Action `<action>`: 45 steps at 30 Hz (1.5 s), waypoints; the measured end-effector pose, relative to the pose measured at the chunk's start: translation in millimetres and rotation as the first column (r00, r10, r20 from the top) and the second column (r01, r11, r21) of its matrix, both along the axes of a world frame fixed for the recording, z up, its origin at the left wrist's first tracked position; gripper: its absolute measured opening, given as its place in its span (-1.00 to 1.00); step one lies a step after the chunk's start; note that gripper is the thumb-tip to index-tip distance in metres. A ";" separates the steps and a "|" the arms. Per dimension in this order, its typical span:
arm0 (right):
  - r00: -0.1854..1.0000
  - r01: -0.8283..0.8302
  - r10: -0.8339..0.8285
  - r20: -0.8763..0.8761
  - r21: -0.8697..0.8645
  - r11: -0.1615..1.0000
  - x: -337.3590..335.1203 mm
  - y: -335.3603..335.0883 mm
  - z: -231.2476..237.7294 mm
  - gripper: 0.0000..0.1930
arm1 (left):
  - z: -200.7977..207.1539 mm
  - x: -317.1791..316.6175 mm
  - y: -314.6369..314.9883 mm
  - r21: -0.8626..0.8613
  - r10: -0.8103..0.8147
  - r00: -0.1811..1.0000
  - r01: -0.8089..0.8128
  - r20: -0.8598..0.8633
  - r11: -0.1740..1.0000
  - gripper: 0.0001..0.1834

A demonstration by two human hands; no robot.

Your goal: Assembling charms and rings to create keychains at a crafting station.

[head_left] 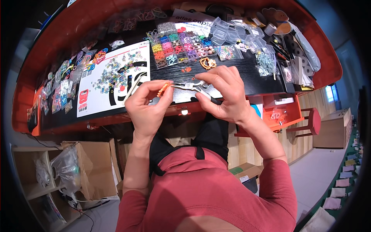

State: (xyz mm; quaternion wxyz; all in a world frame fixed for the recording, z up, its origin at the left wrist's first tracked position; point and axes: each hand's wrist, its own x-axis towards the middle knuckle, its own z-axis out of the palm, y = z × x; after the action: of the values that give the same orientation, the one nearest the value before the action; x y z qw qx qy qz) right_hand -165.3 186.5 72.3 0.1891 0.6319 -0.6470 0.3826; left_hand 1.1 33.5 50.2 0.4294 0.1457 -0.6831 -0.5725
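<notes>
My left hand (147, 106) pinches a small orange piece (163, 90) between thumb and fingertips, near the front edge of the black table. It looks like a short chain or a cluster of plastic clips; its exact kind is too small to make out. From the other side, my right hand (228, 94) grips a pair of small pliers (189, 86) by the handles. The jaws point left and reach the orange piece at my left fingertips. Beyond the pliers lie a few loose orange bits (187, 69) and an orange-brown ring of linked pieces (208, 63).
A divided clear box (179, 48) of coloured clips stands behind my hands. Left of it, small rings (112, 75) cover a white sheet (92, 98). Clear containers (224, 31) and bagged beads (266, 62) fill the right. An open red drawer (295, 110) juts out near a red stool (315, 121).
</notes>
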 end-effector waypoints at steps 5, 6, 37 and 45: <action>1.000 0.016 -0.016 0.008 0.010 1.000 -1.3 2.8 -1.8 -0.60 | -1.7 0.3 -2.8 0.094 -0.058 0.998 0.059 -0.010 0.994 -0.87; 0.999 0.029 -0.030 0.018 0.021 0.999 -1.3 4.4 -2.1 -0.60 | -1.9 -0.2 -3.2 0.139 -0.085 0.996 0.089 -0.035 0.986 -0.86; 0.919 0.314 -0.292 0.266 -0.043 0.949 -23.1 28.8 -34.8 -0.80 | -15.8 -12.3 -8.6 0.774 -0.327 0.872 0.478 -0.363 0.416 -0.51; 0.767 0.166 -0.092 0.635 -0.058 0.984 50.1 -13.8 -44.7 -0.85 | -16.1 -15.2 25.4 0.742 -0.417 0.876 0.443 -0.240 0.503 -0.56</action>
State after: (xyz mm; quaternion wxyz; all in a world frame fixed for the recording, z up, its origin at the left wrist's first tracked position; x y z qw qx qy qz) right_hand -115.2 172.6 27.6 0.0225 0.4099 -0.6925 0.5932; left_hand -14.1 58.9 34.1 0.1772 0.1340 -0.3743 -0.9003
